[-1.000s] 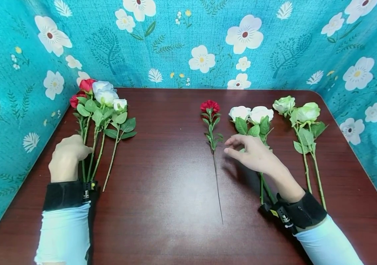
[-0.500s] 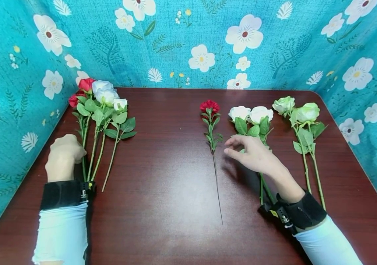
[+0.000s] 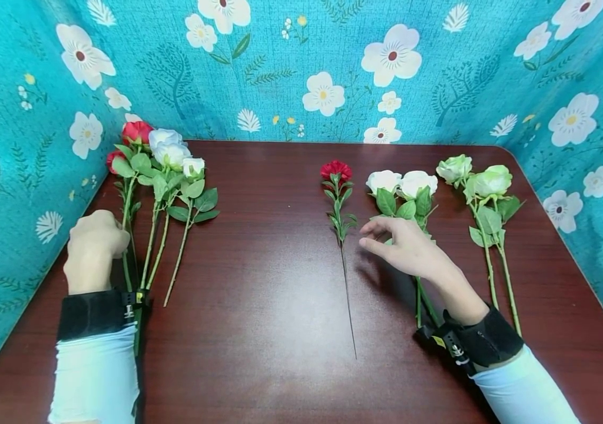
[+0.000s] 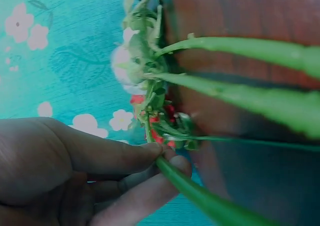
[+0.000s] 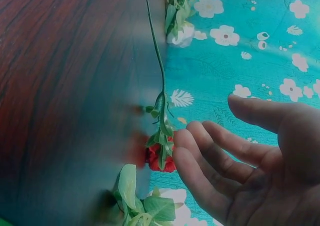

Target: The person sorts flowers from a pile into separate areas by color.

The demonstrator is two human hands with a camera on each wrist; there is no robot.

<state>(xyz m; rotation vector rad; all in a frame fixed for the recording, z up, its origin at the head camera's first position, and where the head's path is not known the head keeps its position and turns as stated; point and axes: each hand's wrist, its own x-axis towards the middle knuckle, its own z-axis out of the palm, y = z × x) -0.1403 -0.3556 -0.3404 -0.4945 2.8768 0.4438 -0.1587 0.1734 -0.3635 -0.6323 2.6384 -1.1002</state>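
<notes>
Red rose [image 3: 135, 132] smooth green stem pinched in left hand [image 3: 95, 244] fingers; right hand [image 3: 410, 247] fingers loose, apart, empty.

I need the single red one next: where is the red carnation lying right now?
In the head view the red carnation lies alone near the table's middle, just left of the two white roses, with the open right hand hovering beside its stem.

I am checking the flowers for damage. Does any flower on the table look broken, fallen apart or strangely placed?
Nothing stands out. The red carnation, white roses and green roses lie whole on the table.
</notes>
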